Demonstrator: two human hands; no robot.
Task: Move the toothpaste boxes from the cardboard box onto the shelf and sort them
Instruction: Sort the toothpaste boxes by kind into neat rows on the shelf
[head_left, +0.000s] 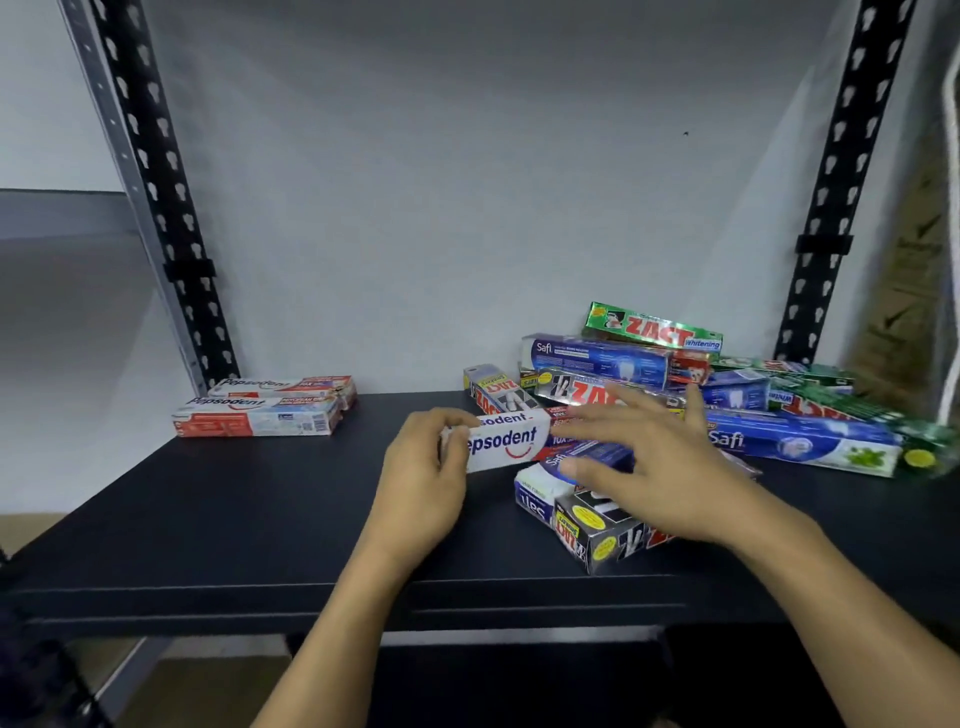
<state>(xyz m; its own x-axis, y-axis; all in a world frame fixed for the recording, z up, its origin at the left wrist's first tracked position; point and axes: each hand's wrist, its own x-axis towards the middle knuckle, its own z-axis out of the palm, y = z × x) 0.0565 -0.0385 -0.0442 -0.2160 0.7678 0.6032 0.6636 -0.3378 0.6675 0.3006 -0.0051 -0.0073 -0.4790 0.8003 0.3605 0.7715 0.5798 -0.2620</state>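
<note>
Left hand (421, 483) pinches Pepsodent box (506, 441) end, probably bound for the 2 matching boxes (265, 408) at shelf (208, 519) left. Right hand (660, 467) fingers wide, empty, over pile (779, 415).

Both bare forearms reach in over the front edge of the shelf (208, 509), the left forearm (337, 623) from the bottom middle and the right forearm (831, 597) from the bottom right corner. The left hand (423, 467) curls its fingers and thumb round the left end of a white Pepsodent box (506, 441). Just beside it, the right hand (660, 467) is palm down, fingers straight and spread, blurred; whether it touches anything cannot be told.
</note>
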